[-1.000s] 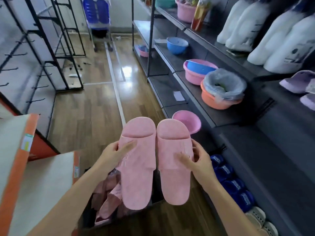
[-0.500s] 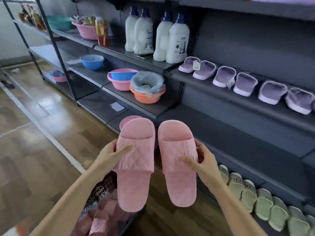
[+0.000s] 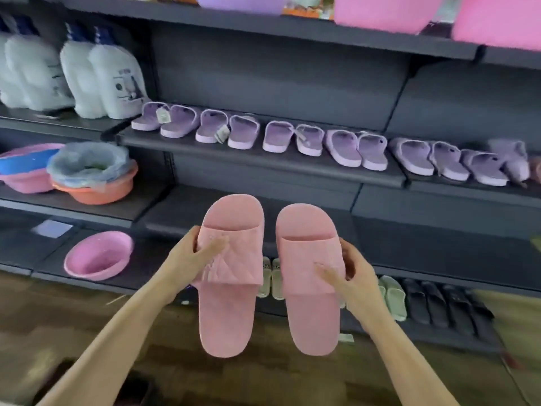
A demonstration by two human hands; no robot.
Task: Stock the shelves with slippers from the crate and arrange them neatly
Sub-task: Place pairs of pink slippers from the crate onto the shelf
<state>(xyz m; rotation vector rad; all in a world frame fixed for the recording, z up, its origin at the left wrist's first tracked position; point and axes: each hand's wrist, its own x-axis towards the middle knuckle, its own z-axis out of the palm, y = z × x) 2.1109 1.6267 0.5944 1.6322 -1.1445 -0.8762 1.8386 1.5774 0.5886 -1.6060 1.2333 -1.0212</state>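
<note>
Dark shelving [image 3: 263, 168] is faced; purple slippers [image 3: 310, 140] are lined on the upper tier. Left pink slipper [image 3: 231, 273] is gripped at its strap by the left hand [image 3: 194, 259], right pink slipper [image 3: 310, 276] by the right hand [image 3: 348, 273]. Both are held apart, toes up, before the middle shelf [image 3: 380, 230].

Single wide-angle view, worn on the head, aimed forward and down. Faces the dark shelving [image 3: 278, 77] nearly square on, from close by. Nearest the lens, at lower centre: left hand [image 3: 193, 259] gripping the left pink slipper [image 3: 228, 312], right hand [image 3: 357, 276] gripping the right pink slipper [image 3: 313, 317], forearms [image 3: 117, 341] entering from the bottom corners. Farther off, across the middle, looks onto the row of purple slippers [image 3: 278, 136]. Cuts off the top shelf [image 3: 263, 27] at the upper edge; catches wooden floor [image 3: 87, 312] along the near bottom. Bends straight lines toward the left and right edges, with blur there.
</note>
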